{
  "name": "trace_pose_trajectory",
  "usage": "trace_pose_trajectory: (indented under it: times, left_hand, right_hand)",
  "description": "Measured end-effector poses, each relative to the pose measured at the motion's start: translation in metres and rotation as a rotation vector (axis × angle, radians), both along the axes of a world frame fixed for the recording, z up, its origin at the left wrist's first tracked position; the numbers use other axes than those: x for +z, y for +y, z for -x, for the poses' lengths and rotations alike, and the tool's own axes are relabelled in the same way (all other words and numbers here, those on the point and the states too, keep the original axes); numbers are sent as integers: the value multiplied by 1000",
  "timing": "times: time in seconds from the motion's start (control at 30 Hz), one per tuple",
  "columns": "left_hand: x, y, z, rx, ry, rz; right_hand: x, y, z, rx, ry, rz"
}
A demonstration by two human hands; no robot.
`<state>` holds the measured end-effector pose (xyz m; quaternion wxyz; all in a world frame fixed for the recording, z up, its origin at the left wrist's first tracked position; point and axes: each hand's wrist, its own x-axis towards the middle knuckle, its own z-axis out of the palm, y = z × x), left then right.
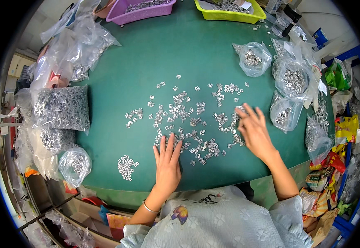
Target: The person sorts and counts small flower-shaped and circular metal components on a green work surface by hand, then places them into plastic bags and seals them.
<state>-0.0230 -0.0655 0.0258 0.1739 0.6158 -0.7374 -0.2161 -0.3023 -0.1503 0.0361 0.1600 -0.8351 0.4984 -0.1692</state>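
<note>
Two open hands, left hand [167,163] and right hand [254,130], flat on scattered metal pieces [188,120].

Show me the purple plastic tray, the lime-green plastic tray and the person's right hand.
purple plastic tray [124,17], head view, front wall.
lime-green plastic tray [229,17], head view, front rim.
right hand [254,131], head view, back of hand.

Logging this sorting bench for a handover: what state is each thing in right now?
left hand: flat, fingers spread on the small silver metal parts
right hand: open, fingers on the parts
small silver metal parts: loose, scattered over the green table
clear plastic bags: filled with parts
purple tray: holds parts
</note>
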Motion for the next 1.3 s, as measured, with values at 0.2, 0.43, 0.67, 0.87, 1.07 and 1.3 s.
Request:
trace_pose_trajectory:
  times: [0.2,0.43,0.67,0.87,1.07,1.3]
  left_hand:
    - [-7,-11,-1,64,-37,10]
    - [-3,-7,7,-47,53,-24]
    - [0,-3,4,14,166,6]
    - [0,-1,-4,78,220,68]
    - [4,1,-4,165,317,133]
    - [3,4,-11,206,282,156]
  right_hand:
    - [-5,-18,-4,-328,-323,47]
    - [-20,-63,8,-440,-268,104]
    - [-35,-78,3,-318,-53,271]
    - [-40,-77,10,-425,-309,112]
    - [-8,-71,4,-565,-1607,-752]
    - [-13,-74,2,-509,-425,-289]
